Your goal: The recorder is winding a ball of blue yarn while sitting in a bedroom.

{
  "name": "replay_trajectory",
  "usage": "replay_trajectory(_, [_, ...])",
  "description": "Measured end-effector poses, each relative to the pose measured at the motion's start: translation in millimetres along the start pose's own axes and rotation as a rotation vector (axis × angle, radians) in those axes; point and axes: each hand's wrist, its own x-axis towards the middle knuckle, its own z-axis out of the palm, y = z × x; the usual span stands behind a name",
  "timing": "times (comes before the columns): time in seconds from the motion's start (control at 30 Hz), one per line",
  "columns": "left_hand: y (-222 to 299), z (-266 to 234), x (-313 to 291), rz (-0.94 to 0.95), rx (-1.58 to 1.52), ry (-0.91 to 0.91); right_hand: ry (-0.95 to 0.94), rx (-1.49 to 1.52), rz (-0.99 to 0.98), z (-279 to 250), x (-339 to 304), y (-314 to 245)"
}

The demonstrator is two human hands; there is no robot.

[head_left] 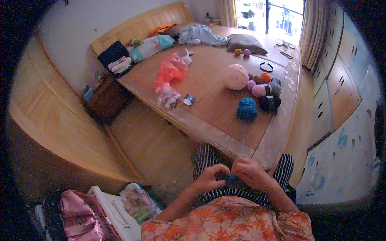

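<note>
Holding a blue yarn piece (230,179) in left hand (212,178), pinched blue strand (243,138) with right hand (250,170). Had blue ball (246,109) on bed (213,108), at twelve o'clock from both hands.

Premises: a home bedroom. Evidence: bed (209,105) with wooden headboard (138,26) along its far-left edge, pillow (246,43) (grey-brown) near its far edge, nightstand (107,99) beside its left corner, curtain (314,38) beyond.
</note>
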Motion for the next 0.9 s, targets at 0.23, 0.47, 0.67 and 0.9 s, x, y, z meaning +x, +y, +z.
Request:
replay_trajectory(0.23, [-2, 4, 16, -0.003, -0.357, 0.387, -0.149, -0.116, -0.114, 35, -18, 26])
replay_trajectory(0.47, [-3, 9, 2, 0.156, 0.247, 0.011, -0.076, 0.147, 0.193, -3, -7, -7])
replay_trajectory(0.67, [12, 9, 18, -0.026, -0.348, 0.422, 0.0, 0.196, 0.188, 28, -12, 10])
replay_trajectory(0.9, [-2, 2, 8, 0.044, 0.054, 0.031, 0.064, 0.084, 0.094, -8, -3, 2])
